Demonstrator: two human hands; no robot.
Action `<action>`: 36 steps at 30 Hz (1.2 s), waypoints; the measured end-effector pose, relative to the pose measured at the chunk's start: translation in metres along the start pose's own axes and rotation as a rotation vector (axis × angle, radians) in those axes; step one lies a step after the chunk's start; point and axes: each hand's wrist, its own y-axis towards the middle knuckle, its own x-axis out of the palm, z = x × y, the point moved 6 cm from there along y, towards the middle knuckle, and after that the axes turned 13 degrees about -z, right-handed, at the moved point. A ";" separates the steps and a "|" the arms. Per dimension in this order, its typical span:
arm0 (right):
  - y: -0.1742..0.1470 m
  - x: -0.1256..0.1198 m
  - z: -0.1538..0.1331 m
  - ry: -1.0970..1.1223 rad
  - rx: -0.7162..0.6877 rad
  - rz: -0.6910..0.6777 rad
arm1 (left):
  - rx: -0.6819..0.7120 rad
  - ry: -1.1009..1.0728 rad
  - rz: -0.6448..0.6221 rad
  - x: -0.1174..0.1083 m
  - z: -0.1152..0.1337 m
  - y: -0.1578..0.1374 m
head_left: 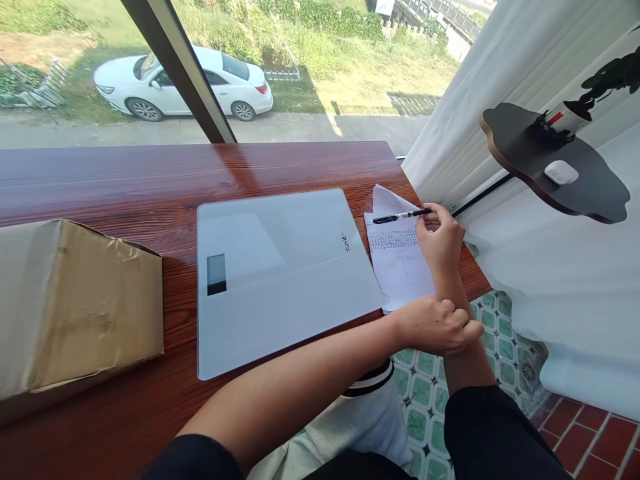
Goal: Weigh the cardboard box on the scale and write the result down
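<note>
Black pen (pixel 401 215) is gripped in the right hand (pixel 440 241) fingers above a printed sheet (pixel 399 267) on the wooden surface (pixel 150 187), while the right forearm is clasped by the left hand (pixel 436 325) fingers.

Wooden counter along a window, with a scale at its middle and papers at its right end.

The flat glass scale (pixel 285 273) lies on the long wooden counter (pixel 150 180), with the taped cardboard box (pixel 75 300) to its left, near the front edge. Just right of the scale lie the printed paper sheets (pixel 397 267), one corner tucked against the scale's edge. The right hand (pixel 440 240) rests on the sheets and holds the black pen (pixel 400 216) across their far end. The left hand (pixel 437 325) lies in front of the sheets, touching the right forearm. Beyond the window, behind the counter, stands the white car (pixel 185 83). Right of the counter, a dark wall shelf (pixel 555 167) carries a small white oval object (pixel 561 173).
</note>
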 end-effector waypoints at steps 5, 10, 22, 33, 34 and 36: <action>0.000 0.007 -0.002 -0.045 0.042 -0.057 | 0.017 0.033 0.004 -0.002 0.001 -0.001; 0.001 0.015 -0.002 -0.110 0.022 -0.112 | 0.060 0.036 -0.035 -0.003 0.003 -0.001; 0.004 0.035 0.008 -0.238 0.022 -0.218 | 0.363 0.102 -0.163 -0.001 0.022 -0.010; 0.006 0.036 0.007 -0.275 -0.024 -0.159 | 0.319 0.258 -0.155 -0.041 0.031 -0.047; 0.006 0.035 0.006 -0.281 -0.033 -0.145 | 0.301 0.285 -0.125 -0.049 0.033 -0.057; 0.005 0.034 0.005 -0.292 -0.052 -0.128 | 0.270 0.347 -0.029 -0.067 0.036 -0.080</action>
